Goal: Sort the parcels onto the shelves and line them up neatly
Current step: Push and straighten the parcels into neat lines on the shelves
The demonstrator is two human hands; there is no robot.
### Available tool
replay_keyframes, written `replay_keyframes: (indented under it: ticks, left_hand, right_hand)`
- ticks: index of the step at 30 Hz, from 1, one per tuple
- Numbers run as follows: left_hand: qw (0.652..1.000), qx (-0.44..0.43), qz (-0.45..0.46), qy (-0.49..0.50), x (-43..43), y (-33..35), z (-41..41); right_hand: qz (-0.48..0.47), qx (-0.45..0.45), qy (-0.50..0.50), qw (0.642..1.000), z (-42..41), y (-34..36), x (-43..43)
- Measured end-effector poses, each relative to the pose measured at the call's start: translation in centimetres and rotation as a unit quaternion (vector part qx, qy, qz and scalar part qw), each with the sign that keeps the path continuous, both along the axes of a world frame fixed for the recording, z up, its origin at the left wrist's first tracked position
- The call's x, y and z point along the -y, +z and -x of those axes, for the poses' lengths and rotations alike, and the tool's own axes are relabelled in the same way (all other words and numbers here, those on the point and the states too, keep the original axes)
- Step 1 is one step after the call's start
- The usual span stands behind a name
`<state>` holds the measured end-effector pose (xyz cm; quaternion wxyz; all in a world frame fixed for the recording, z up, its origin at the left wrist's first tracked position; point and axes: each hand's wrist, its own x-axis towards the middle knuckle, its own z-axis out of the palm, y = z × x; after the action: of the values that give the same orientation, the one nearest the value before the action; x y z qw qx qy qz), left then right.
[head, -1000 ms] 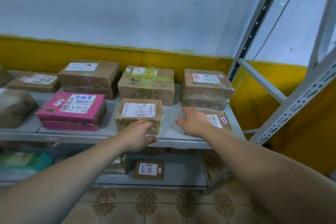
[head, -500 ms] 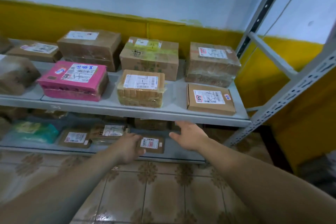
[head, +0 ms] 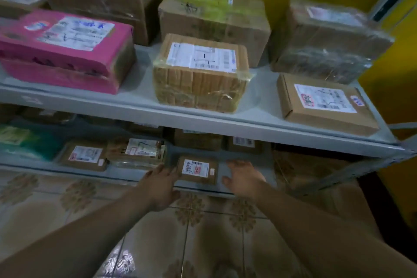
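Observation:
A small flat brown parcel (head: 198, 170) with a white label lies at the front of the lower shelf (head: 126, 176). My left hand (head: 161, 184) is just left of it, fingers extended toward its left edge. My right hand (head: 244, 177) is just right of it, fingers spread and relaxed, holding nothing. On the upper shelf (head: 203, 121) stand a pink parcel (head: 65, 52), a taped brown parcel (head: 200, 74) and a flat brown box (head: 325, 104), with bigger cartons behind them.
Further parcels lie on the lower shelf to the left: a flat brown one (head: 84, 156), a wrapped one (head: 140, 150) and a green bag (head: 24, 142). A grey metal upright (head: 338, 176) slants at the right. Patterned floor tiles (head: 191, 232) lie below.
Both hands have dropped from the upper shelf's parcels to the lower shelf and now flank the small flat parcel. The view has tilted down and moved closer.

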<state>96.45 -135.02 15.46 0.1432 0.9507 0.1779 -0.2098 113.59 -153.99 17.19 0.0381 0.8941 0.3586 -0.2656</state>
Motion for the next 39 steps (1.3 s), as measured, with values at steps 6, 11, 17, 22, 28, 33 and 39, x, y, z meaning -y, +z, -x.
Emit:
replay_keyframes:
  ticks: [6, 11, 17, 22, 28, 33, 39]
  left_hand:
    - [0.999, -0.005, -0.032, 0.011, -2.3, -14.7, -3.0]
    - [0.995, 0.053, 0.031, 0.078, -3.8, -25.3, -6.3]
    - [0.979, 0.136, 0.072, 0.136, -5.1, -35.4, -10.0]
    - [0.956, 0.176, 0.112, 0.204, -5.9, -41.4, -12.1]
    - [0.943, 0.206, 0.103, 0.241, -5.1, -43.8, -12.8]
    - [0.956, 0.188, 0.1, 0.2, -4.6, -43.9, -12.6]
    - [0.973, 0.168, 0.051, 0.151, -3.4, -44.2, -12.9]
  right_hand:
    - [0.026, 0.081, 0.089, 0.992, -5.0, -13.8, -2.6]
    - [-0.023, 0.072, 0.047, 0.996, -8.2, -25.1, -4.2]
    - [-0.145, 0.011, -0.092, 0.985, -10.7, -36.4, -5.3]
    - [-0.207, -0.013, -0.162, 0.965, -11.1, -42.8, -6.1]
    - [-0.222, 0.018, -0.159, 0.962, -10.8, -44.9, -6.3]
    - [-0.219, 0.032, -0.154, 0.963, -10.6, -45.0, -5.3]
    - [-0.205, 0.053, -0.156, 0.965, -10.8, -45.5, -3.7]
